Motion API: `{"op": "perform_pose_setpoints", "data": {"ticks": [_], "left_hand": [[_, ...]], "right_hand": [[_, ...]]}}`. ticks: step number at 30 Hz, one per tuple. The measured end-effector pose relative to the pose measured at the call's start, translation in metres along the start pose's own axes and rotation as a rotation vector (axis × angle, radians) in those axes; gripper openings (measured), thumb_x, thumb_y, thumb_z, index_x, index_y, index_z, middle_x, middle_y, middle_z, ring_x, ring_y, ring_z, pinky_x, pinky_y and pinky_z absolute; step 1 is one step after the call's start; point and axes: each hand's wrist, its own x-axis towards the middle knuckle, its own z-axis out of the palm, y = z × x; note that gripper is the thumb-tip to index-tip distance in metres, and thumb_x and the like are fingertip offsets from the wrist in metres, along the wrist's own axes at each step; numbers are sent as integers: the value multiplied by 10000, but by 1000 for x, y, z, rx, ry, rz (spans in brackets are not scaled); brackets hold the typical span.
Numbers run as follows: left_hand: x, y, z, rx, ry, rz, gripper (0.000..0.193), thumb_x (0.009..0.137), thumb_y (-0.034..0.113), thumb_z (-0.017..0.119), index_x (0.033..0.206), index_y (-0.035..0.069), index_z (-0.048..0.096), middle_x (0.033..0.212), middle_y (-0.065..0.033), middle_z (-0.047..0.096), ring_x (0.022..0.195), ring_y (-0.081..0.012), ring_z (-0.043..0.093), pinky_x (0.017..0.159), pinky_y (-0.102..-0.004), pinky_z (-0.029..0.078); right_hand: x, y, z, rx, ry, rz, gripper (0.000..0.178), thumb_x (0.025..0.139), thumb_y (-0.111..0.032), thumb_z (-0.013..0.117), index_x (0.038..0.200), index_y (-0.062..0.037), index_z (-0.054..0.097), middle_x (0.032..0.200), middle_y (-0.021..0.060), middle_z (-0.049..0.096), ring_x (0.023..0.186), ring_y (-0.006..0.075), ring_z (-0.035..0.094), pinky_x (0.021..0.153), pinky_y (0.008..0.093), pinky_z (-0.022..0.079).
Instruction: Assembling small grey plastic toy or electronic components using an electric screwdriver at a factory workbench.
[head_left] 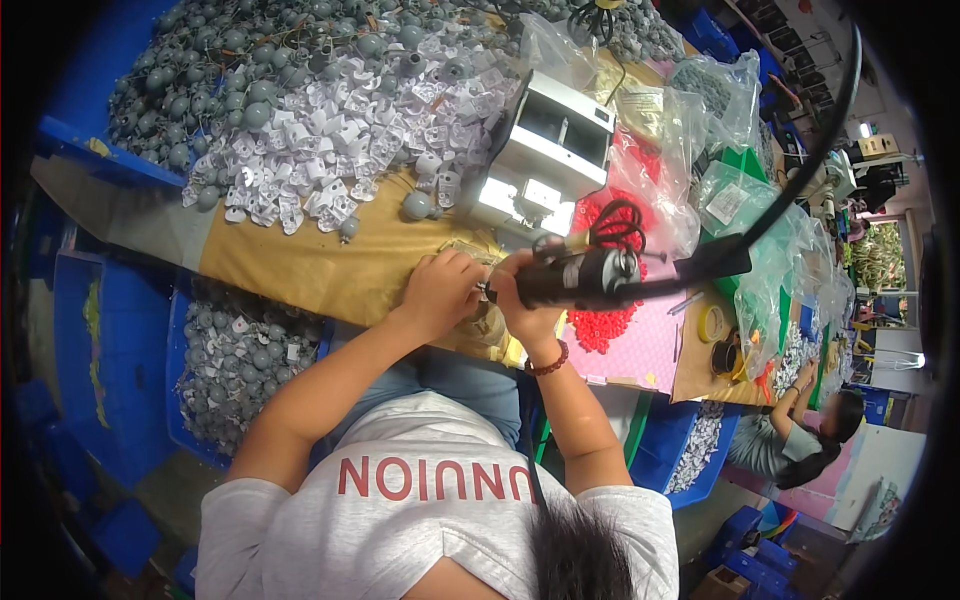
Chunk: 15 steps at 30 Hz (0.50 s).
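My right hand (522, 305) is wrapped round a black electric screwdriver (572, 278), which lies nearly level with its thick cable running off to the upper right. The tip of the tool points left, toward my left hand (440, 288). My left hand's fingers are closed together at that tip, low over the brown-covered table edge (310, 275). Whatever they pinch is hidden by the fingers. Just beyond both hands stands a white machine (553, 135) with a dark opening on top. A grey round part (416, 205) lies on the covering nearby.
Heaps of white plastic pieces (330, 130) and grey round parts (170, 90) cover the far left. Small red parts (600, 328) lie on a pink sheet at right, near clear bags (725, 200) and tape (711, 325). A blue bin (185, 400) stands lower left; a person (790, 440) sits at far right.
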Motion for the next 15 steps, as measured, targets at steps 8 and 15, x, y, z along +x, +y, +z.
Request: {"op": "perform_pose_setpoints", "data": {"ticks": [8, 15], "left_hand": [[0, -1, 1, -19, 27, 0, 314, 697, 122, 744, 987, 149, 627, 949, -26, 600, 983, -242, 593, 784, -412, 459], [3, 2, 0, -17, 14, -28, 294, 702, 114, 728, 972, 141, 614, 964, -35, 600, 998, -257, 588, 792, -426, 458]], "right_hand": [[-10, 3, 8, 86, 47, 77, 129, 870, 76, 599, 952, 1, 533, 812, 55, 593, 735, 122, 561, 693, 261, 468], [-11, 3, 10, -35, 0, 4, 135, 876, 75, 621, 964, 6, 545, 826, 57, 591, 725, 120, 564, 663, 252, 467]]}}
